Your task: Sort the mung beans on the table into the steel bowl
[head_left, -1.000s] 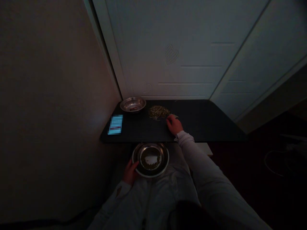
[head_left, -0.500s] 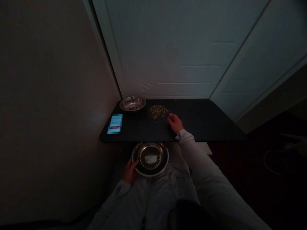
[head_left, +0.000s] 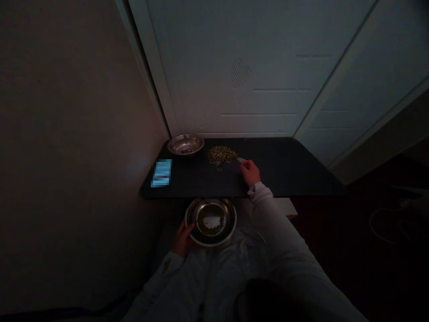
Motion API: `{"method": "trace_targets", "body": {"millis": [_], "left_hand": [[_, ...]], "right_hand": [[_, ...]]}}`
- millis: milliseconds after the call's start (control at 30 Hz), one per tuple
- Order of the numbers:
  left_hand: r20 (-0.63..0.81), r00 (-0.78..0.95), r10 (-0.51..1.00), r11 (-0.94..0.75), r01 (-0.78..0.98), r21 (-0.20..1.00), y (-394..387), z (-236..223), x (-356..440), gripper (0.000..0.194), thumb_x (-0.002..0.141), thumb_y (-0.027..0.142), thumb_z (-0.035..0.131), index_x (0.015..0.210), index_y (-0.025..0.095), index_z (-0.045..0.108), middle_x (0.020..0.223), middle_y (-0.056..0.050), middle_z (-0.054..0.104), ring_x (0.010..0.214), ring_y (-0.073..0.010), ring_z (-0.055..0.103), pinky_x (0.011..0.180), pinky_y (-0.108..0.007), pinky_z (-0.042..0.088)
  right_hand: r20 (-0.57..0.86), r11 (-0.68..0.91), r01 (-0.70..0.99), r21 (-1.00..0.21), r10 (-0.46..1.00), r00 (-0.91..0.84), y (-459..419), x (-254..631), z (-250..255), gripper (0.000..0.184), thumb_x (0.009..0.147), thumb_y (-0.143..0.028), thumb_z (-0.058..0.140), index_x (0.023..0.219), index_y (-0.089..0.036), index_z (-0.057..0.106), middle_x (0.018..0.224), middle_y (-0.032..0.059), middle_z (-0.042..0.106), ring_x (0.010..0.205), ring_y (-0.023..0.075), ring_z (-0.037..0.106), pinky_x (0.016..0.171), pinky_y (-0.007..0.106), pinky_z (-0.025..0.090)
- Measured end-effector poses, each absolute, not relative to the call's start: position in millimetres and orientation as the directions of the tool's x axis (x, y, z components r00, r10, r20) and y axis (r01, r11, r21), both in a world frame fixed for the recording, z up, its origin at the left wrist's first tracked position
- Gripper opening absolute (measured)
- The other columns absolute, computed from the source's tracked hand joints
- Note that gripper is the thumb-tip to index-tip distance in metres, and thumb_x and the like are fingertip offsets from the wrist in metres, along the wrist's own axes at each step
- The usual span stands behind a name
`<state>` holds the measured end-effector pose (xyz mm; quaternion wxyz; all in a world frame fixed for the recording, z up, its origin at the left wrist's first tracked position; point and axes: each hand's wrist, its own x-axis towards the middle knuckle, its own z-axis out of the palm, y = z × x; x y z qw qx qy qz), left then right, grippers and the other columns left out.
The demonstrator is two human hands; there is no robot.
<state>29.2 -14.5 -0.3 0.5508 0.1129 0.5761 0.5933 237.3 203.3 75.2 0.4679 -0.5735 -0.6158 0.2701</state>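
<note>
The room is very dark. My left hand [head_left: 182,238] grips the rim of a steel bowl [head_left: 211,220] held on my lap, with small greenish beans in its bottom. My right hand [head_left: 251,171] rests on the black table [head_left: 288,170], fingers pinched together at the right edge of a pile of the same beans [head_left: 221,156]. What the pinch holds is too small to make out.
A second steel bowl [head_left: 185,144] stands at the table's far left corner. A phone with a lit screen [head_left: 161,173] lies at the left edge. A white door [head_left: 254,67] rises behind the table, a wall to the left. A cable [head_left: 385,226] lies on the floor at right.
My right hand has slid a little to the right and away from me along the edge of the bean pile. My left hand and the bowl on my lap have hardly moved.
</note>
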Motion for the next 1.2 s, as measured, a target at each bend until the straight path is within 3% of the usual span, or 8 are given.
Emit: {"method": "trace_targets", "body": {"millis": [533,700,833,1000,1200], "left_hand": [[-0.418,-0.398,0.816,0.237,-0.428,0.872,-17,-10,22,0.036,0.058,0.020,0.063,0.093,0.021,0.058,0.090,-0.006,0.062,0.092,-0.0211,0.055,0.078,-0.032,0.042],[-0.404,-0.384,0.830,0.235,-0.417,0.878,-16,-4,24,0.027,0.071,0.027,0.052,0.096,0.018,0.054,0.103,-0.007,0.056,0.092,-0.0178,0.053,0.078,-0.035,0.042],[-0.426,-0.377,0.822,0.239,-0.451,0.860,-15,0,26,0.029,0.062,0.020,0.060,0.091,0.020,0.058,0.101,-0.005,0.059,0.096,-0.0194,0.052,0.078,-0.027,0.042],[-0.469,-0.347,0.812,0.267,-0.493,0.828,-14,-1,30,0.041,0.061,0.023,0.060,0.101,0.021,0.053,0.094,-0.006,0.062,0.087,-0.0212,0.057,0.070,-0.032,0.046],[-0.485,-0.319,0.815,0.303,-0.479,0.824,-13,-6,31,0.041,0.059,0.027,0.061,0.098,0.022,0.054,0.093,-0.006,0.062,0.088,-0.0222,0.056,0.073,-0.033,0.045]], "right_hand": [[0.208,0.157,0.427,-0.890,0.975,0.075,179,258,76,0.012,0.062,-0.029,0.045,0.069,-0.019,0.047,0.062,-0.0005,0.057,0.059,0.0130,0.052,0.058,0.026,0.039],[0.228,0.198,0.484,-0.853,0.974,0.004,167,261,84,0.013,0.065,-0.030,0.045,0.071,-0.018,0.048,0.064,0.0005,0.058,0.061,0.0127,0.054,0.059,0.025,0.039],[0.222,0.202,0.596,-0.777,0.974,-0.040,165,258,87,0.014,0.066,-0.031,0.045,0.073,-0.019,0.050,0.066,0.0004,0.059,0.063,0.0128,0.053,0.059,0.025,0.038],[0.184,0.229,0.633,-0.739,0.973,-0.138,164,258,84,0.017,0.067,-0.035,0.047,0.075,-0.020,0.052,0.064,-0.0015,0.058,0.060,0.0116,0.052,0.056,0.024,0.037],[0.172,0.277,0.660,-0.698,0.960,-0.221,161,258,83,0.021,0.065,-0.039,0.050,0.074,-0.021,0.054,0.057,-0.0030,0.056,0.054,0.0104,0.050,0.050,0.022,0.033]]}}
